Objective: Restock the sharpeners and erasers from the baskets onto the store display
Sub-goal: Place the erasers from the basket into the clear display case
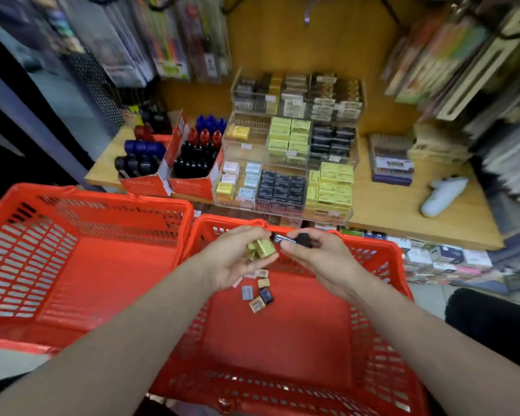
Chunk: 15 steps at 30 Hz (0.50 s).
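Your left hand (pixel 237 259) sits just left of the frame's centre, palm up, fingers curled round a small cluster of olive-yellow erasers (pixel 261 248). Your right hand (pixel 315 256) is just beside it to the right, pinching a small black object (pixel 302 240) between thumb and fingers; blur keeps you from telling whether it is a sharpener or an eraser. Both hands hover over the right-hand red basket (pixel 382 295), which fills the lower centre of the frame. On its floor, just below your left hand, lie a few loose erasers (pixel 260 291) in tan, grey and black wrappers. The left-hand red basket (pixel 102 205) stands touching it on the left side of the frame.

Beyond the baskets, at upper centre, a clear tiered display case (pixel 285 163) on the wooden counter (pixel 403 199) holds rows of yellow, black and white boxed erasers. To its left, two red cardboard boxes (pixel 168 181) hold black, blue and red sharpeners (pixel 192 157). A white object (pixel 442 196) lies on the counter at the right, near a blue-edged box (pixel 392 163).
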Each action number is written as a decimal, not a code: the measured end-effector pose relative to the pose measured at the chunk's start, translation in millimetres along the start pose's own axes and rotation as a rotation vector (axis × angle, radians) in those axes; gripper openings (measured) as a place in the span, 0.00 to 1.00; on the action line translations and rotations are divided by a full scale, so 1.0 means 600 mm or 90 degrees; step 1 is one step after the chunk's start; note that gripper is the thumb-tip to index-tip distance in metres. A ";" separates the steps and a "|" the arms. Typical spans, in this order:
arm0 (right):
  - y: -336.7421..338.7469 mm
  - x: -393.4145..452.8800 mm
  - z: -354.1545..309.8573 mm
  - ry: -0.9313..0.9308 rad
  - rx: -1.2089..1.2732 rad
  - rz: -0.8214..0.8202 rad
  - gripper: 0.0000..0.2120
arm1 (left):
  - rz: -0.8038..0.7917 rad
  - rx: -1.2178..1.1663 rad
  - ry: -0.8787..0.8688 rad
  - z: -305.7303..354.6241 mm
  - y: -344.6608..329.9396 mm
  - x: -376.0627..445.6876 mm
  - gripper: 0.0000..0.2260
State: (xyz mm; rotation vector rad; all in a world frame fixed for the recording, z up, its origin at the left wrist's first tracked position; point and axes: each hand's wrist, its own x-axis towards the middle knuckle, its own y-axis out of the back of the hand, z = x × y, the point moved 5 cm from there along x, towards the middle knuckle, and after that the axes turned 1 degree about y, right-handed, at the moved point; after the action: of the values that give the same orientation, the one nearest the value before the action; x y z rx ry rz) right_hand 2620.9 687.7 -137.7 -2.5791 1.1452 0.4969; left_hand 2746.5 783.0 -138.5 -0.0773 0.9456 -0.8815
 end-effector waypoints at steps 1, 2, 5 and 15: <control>0.001 -0.009 -0.033 0.022 -0.011 0.009 0.09 | -0.019 0.016 -0.015 0.027 -0.018 -0.019 0.04; 0.004 -0.018 -0.066 0.058 -0.049 0.022 0.10 | -0.036 0.032 -0.026 0.051 -0.034 -0.035 0.05; 0.011 -0.045 -0.160 0.203 -0.201 0.063 0.11 | -0.068 0.064 -0.055 0.104 -0.067 -0.077 0.12; 0.033 -0.052 -0.244 0.450 -0.354 0.153 0.14 | -0.126 0.028 -0.061 0.116 -0.122 -0.072 0.10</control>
State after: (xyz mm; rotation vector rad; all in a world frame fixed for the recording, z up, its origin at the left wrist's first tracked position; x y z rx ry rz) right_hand 2615.2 639.6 5.3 -3.2438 1.7565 -0.1077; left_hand 2739.8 743.1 -36.4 -0.1768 0.8377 -1.0714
